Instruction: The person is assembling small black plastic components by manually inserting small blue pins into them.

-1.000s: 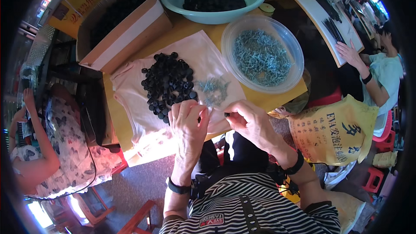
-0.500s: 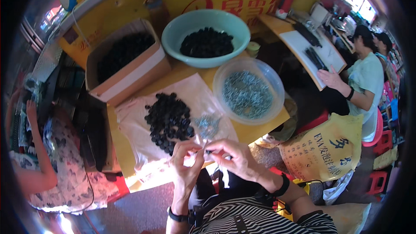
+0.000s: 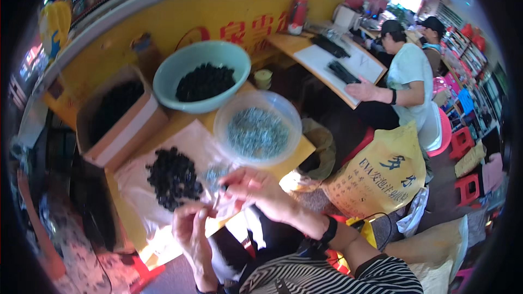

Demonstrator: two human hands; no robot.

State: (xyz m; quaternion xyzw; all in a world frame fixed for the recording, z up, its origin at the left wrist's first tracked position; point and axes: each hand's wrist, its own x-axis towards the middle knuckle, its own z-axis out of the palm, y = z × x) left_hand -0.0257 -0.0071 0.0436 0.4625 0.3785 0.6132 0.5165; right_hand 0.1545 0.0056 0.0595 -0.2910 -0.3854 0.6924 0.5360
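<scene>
My left hand [image 3: 190, 224] and my right hand [image 3: 250, 186] are held close together above the front edge of a small wooden table [image 3: 294, 149]. Both pinch something tiny between the fingertips; a small dark piece shows at the right fingertips, and what the left holds is too small to tell. Just behind the hands a pile of small black parts [image 3: 173, 177] lies on a clear plastic sheet [image 3: 136, 179], with a little heap of small metal pieces [image 3: 217, 174] beside it. A clear round tub [image 3: 257, 128] of the same metal pieces stands to the right.
A teal bowl [image 3: 201, 79] of black parts and a cardboard box [image 3: 122, 125] of them stand farther back. A yellow printed sack [image 3: 381, 177] leans at my right. Two other people sit at a desk [image 3: 332, 68] at upper right; another person is at far left.
The view has tilted up, so the room behind shows more. My hands have come off the plastic sheet and now work together lower in the picture, nearer my body.
</scene>
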